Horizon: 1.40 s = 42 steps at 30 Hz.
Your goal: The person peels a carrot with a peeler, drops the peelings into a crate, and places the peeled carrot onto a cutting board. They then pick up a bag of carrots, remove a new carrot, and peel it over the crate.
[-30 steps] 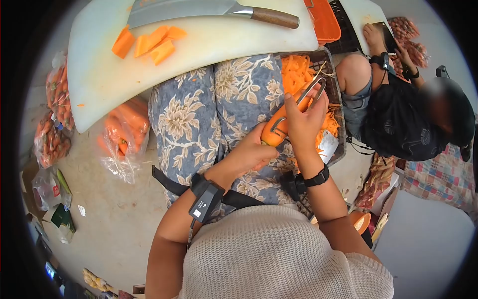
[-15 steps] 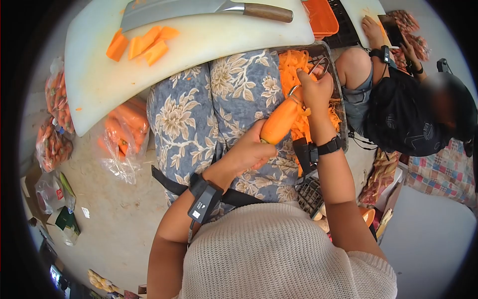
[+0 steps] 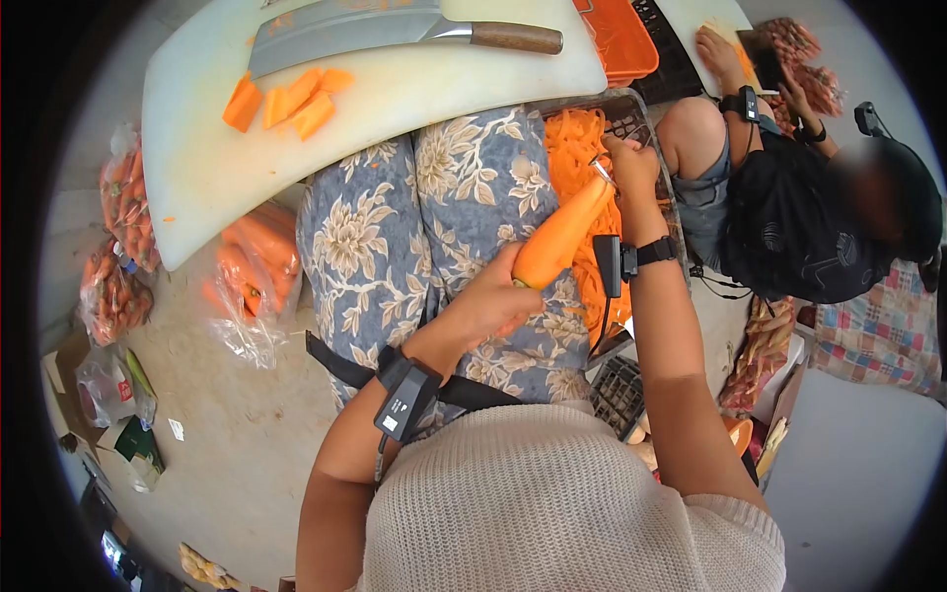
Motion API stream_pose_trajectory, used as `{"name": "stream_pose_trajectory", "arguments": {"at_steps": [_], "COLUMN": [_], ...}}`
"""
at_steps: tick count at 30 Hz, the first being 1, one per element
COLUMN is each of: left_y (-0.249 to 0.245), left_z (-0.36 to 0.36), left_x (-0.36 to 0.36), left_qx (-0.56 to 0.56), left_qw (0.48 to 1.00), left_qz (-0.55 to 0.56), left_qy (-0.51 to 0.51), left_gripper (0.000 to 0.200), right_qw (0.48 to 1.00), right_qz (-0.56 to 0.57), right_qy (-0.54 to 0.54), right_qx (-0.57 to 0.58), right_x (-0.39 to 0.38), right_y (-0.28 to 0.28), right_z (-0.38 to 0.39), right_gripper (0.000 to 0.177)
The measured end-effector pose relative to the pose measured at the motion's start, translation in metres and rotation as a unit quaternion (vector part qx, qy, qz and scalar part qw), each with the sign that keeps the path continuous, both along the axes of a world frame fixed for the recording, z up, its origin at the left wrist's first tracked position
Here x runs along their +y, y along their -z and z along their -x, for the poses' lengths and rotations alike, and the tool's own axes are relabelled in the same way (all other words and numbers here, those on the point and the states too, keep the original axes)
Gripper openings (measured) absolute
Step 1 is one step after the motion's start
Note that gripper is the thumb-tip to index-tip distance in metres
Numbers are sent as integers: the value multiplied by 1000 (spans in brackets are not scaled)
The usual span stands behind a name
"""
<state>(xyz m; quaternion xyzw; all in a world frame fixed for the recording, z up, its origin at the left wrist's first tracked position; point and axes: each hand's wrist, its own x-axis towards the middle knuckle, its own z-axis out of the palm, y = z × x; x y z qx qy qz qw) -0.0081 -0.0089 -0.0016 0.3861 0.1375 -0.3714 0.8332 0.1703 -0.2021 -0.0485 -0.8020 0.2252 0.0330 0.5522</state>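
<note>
A thick orange carrot [image 3: 559, 237] is held slantwise above my lap, its wide end in my left hand [image 3: 496, 296], whose fingers are wrapped round it. My right hand [image 3: 633, 166] is closed on a metal peeler [image 3: 603, 172] at the carrot's narrow far end. Under and beside the carrot, a dark crate [image 3: 671, 202] holds many orange peel strips [image 3: 575, 143]. Ahead, a white cutting board [image 3: 197, 168] bears a cleaver [image 3: 345, 37] with a wooden handle and several cut carrot pieces [image 3: 314, 114].
Bags of carrots [image 3: 252, 266] lie on the floor [image 3: 237, 414] at the left. An orange basket [image 3: 623, 39] stands beyond the crate. At the right, a person [image 3: 809, 217] in dark clothes sits with their hands near another board [image 3: 691, 20].
My right hand and the peeler have moved slightly up, towards the carrot's far tip. Peel that hung near the carrot has come away. The view has shifted a little.
</note>
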Motion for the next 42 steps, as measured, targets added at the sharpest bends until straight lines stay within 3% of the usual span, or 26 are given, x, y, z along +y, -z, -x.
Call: {"name": "stream_pose_trajectory", "arguments": {"at_steps": [5, 7, 11, 14, 16, 18, 21, 24, 26, 27, 29, 33, 35, 42], "left_y": [-2, -1, 0, -4, -6, -3, 5, 7, 2, 1, 1, 7, 11, 22], "left_z": [1, 1, 2, 4, 10, 7, 10, 9, 11, 11, 10, 10, 11, 11], "left_x": [-1, -2, -6, -7, -4, -3, -8, -10, -10, -11, -14, -19, -20, -22], "left_qx": [-2, -14, -27, -38, -54, -64, -88, -97, -96, -91, -114, -149, -158, -231], "left_qw": [1000, 1000, 999, 997, 996, 996, 993, 993, 991, 991, 983, 971, 969, 944], "left_qz": [-6, -13, -28, -65, -68, -67, -83, -73, -93, -94, -142, -184, -188, -232], "left_qy": [10, 11, 3, 10, 2, -13, -6, -12, -13, -9, -19, -22, -24, -38], "left_gripper": [62, 62, 63, 64, 64, 65, 65, 66, 65, 65, 58, 57, 64, 64], "right_qw": [997, 982, 981, 991, 984, 986, 985, 986, 977, 977, 945, 950, 943, 954], "right_qz": [-54, -153, -160, -73, 124, 0, -49, -90, -7, -6, -33, -83, 38, 158], "right_qy": [52, 72, 68, 57, 93, 119, 120, 134, 181, 184, 135, 55, -43, -62], "right_qx": [17, 80, 91, 101, 91, 117, 112, 26, -111, -106, -297, -296, -329, -249], "right_x": [1, 1, -3, -34, -55, -62, -81, -84, -56, -36, 10, 64, 76, 62], "right_y": [-4, -3, 2, 37, 43, 31, 58, 62, 21, -3, -50, -75, -64, -46], "right_z": [7, 9, 4, -11, -11, 9, 31, 48, 68, 79, 100, 128, 132, 114], "right_gripper": [16, 17, 26, 32, 33, 32, 28, 27, 31, 31, 35, 37, 38, 44]}}
